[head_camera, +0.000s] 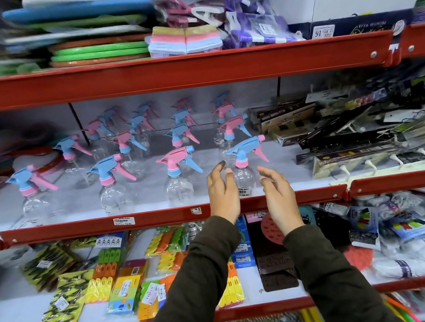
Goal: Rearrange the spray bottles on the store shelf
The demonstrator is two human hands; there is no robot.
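Note:
Clear spray bottles with pink and blue trigger heads stand in rows on the middle shelf. At the right end of the front row, one bottle with a blue head and pink collar stands upright between my hands. My left hand is open just left of it, fingertips near its shoulder. My right hand is open just right of it, not touching. A pink-headed bottle and a blue-headed bottle stand further left in the front row.
Dark boxed goods and hook racks crowd the shelf right of the bottles. Red and pink plastic ware sits at the left. The upper shelf hangs low overhead. Packets of pegs fill the shelf below.

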